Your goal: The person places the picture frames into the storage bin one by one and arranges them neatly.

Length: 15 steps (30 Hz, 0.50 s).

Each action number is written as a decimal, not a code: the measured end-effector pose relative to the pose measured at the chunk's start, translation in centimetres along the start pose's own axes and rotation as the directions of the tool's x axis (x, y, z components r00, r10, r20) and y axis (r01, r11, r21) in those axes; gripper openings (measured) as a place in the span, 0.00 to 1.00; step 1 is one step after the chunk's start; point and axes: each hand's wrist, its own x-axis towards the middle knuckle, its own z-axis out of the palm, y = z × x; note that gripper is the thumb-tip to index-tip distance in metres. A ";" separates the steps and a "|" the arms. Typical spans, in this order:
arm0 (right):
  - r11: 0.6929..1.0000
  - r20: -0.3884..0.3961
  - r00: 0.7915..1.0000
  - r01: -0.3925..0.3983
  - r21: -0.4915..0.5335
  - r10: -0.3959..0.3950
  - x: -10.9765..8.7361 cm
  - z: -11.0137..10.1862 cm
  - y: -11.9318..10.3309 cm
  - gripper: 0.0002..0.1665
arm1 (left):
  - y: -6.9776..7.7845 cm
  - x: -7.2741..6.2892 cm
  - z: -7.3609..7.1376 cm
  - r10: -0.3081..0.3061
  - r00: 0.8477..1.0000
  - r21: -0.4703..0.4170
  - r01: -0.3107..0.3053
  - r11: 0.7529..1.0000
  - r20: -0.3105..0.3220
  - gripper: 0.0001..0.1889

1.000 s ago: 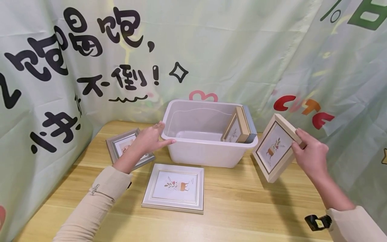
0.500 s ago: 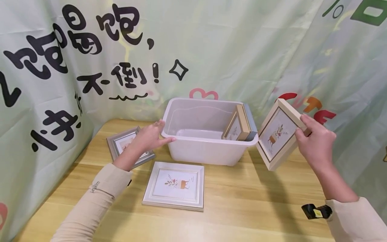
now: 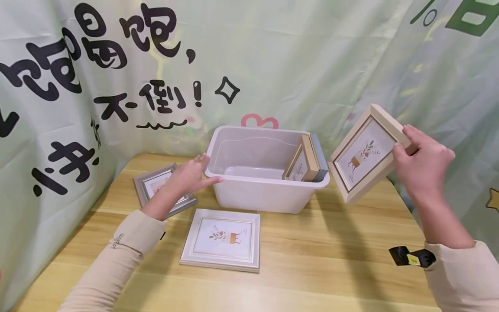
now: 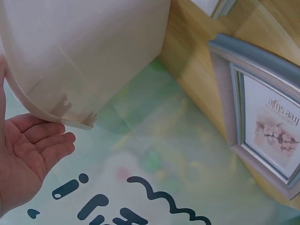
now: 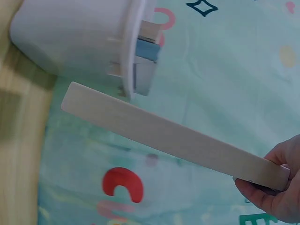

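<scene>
My right hand (image 3: 422,162) grips a light wooden picture frame (image 3: 366,154) by its upper right side. It is raised and tilted right of the bin, with a plant drawing facing the head camera; the right wrist view shows its long plain edge (image 5: 173,136). My left hand (image 3: 191,175) rests at the front left corner of the pale grey plastic bin (image 3: 269,195). In the left wrist view its fingers (image 4: 54,140) lie loosely bent against the outside of the rim. Inside the bin, a tan frame (image 3: 308,158) and a blue-grey frame (image 3: 319,158) stand upright at the right end.
A white picture frame (image 3: 222,262) lies flat before the bin. A silver-grey frame (image 3: 142,186) lies left of it, partly hidden by my left forearm. All stand on a wooden table (image 3: 312,277). A printed cloth (image 3: 296,65) hangs close behind the bin.
My right hand has lifted the light wooden picture frame up and to the right, away from the bin. My left hand stays at the bin's corner; the view shifts slightly.
</scene>
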 end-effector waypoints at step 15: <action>0.998 -0.091 0.995 -0.048 -0.044 0.044 2.2 -1.4 -2.5 0.24 | 0.4 0.1 -0.4 -0.012 1.000 0.071 0.011 0.997 0.021 0.44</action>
